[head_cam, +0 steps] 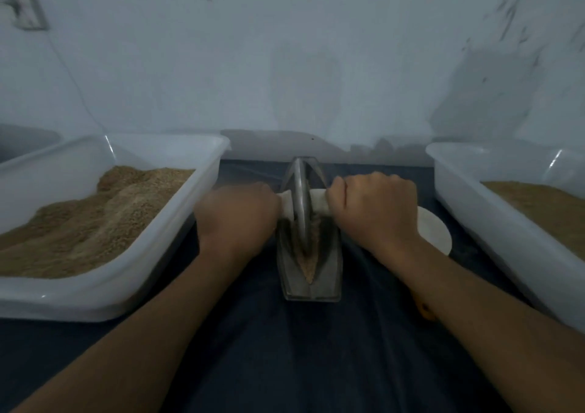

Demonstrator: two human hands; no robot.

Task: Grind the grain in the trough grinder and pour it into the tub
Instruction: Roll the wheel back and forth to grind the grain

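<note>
Trough grinder (pixel 311 264): a narrow metal boat on the dark-cloth counter (pixel 285 349), at 12 o'clock from the person, long axis running 6 to 12.
Grain (pixel 308 267): a thin brown line in the groove, mostly toward the 6 o'clock end.
Wheel (pixel 301 200): stands upright in the groove toward the far end, its pale axle handle (pixel 318 202) lying 9 to 3, square across the trough.
Left hand (pixel 237 213): fingers wrapped round the 9 o'clock handle stub; blurred.
Right hand (pixel 373 205): fingers curled round the 3 o'clock stub.
Key relation: both hands sit equally near the wheel, so the coming stroke likely runs along the trough toward 6 o'clock.
Left tub (pixel 104 292): at 9 o'clock, heaped with brown meal.
Right tub (pixel 493 219): at 3 o'clock, also holding grain.
White disc (pixel 435 232): behind the right wrist.
</note>
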